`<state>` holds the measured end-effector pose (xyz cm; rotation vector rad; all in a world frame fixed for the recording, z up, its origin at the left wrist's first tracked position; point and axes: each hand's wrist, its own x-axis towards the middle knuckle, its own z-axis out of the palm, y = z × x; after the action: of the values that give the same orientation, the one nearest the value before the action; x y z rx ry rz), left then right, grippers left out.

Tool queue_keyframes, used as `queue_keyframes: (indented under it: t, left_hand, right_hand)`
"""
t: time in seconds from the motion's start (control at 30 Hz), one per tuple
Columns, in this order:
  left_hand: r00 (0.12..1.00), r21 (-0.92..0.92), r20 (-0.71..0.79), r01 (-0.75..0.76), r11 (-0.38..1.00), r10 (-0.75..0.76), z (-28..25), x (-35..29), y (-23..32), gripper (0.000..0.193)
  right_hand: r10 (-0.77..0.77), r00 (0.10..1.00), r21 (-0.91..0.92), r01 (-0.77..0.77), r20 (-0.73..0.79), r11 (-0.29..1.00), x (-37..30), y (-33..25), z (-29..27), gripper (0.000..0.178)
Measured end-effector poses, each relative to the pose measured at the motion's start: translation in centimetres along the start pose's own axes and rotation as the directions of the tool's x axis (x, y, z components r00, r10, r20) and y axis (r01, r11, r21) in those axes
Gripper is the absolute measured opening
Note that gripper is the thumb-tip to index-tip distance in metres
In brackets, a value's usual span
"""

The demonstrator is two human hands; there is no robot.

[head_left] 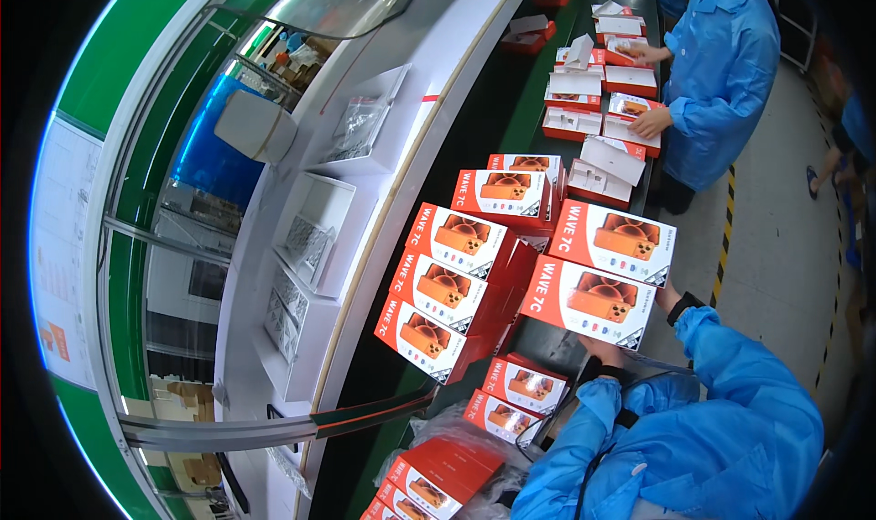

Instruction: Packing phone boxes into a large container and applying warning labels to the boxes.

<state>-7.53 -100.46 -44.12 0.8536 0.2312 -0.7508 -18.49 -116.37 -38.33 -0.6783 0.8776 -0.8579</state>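
My right hand (pixel 670 298) grips the right edge of a red and white phone box (pixel 589 303) printed with an orange phone. From below, my left hand (pixel 604 352) holds the same box at its near edge, its fingertips hidden beneath. Against the far side of this box lies a second matching phone box (pixel 615 243), lined up with it. Just left stand stacked boxes of the same kind, among them a phone box (pixel 440 290). More closed boxes (pixel 516 397) sit on the belt left of my left hand.
Opened red boxes (pixel 573 120) with white inserts line the dark conveyor (pixel 557 339) ahead. A co-worker in a blue smock (pixel 721 73) handles boxes there. White trays (pixel 315 228) stand on the left shelf. A curved metal rail (pixel 274 431) crosses near the stacks. Clear plastic wrap (pixel 415 442) lies nearby.
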Motion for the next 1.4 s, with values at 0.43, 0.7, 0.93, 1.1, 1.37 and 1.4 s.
queue_keyframes:
  t: [0.43, 0.7, 0.93, 1.1, 1.37, 1.4]
  left_hand:
    - [0.985, 0.317, -0.124, -0.073, 0.946, 0.118, 10.0, 1.0, 1.3, 0.033]
    - [0.970, 0.194, -0.216, -0.068, 0.979, 0.111, 11.9, 2.3, 5.0, 0.034]
    - [0.984, 0.154, -0.156, -0.062, 0.986, 0.086, 9.3, 3.4, 5.9, 0.030]
    - [0.934, 0.654, -0.084, -0.213, 0.726, 0.349, 10.6, -2.3, 10.2, 0.022]
    - [0.983, 0.537, 0.091, -0.183, 0.823, 0.159, 11.3, -11.7, 19.6, 0.020]
    - [0.987, 0.488, 0.091, -0.157, 0.858, 0.129, 11.2, -12.0, 20.1, 0.020]
  right_hand:
    - [0.002, 1.000, -0.078, -0.003, -0.014, 0.997, 4.4, -5.6, 4.4, 0.062]
    - [0.023, 1.000, -0.264, -0.022, -0.001, 0.964, 4.4, -4.3, 6.1, 0.062]
    - [0.096, 0.994, 0.197, -0.105, 0.056, 0.975, 5.9, -2.5, 7.2, 0.057]
    - [-0.131, 0.982, 0.001, 0.133, -0.139, 0.991, 4.7, -1.5, 3.4, 0.060]
    - [0.159, 0.750, -0.373, 0.124, 0.642, 0.920, -13.1, -5.8, 9.5, 0.048]
    - [0.334, 0.737, -0.509, 0.016, 0.588, 0.860, -14.6, -6.4, 10.9, 0.041]
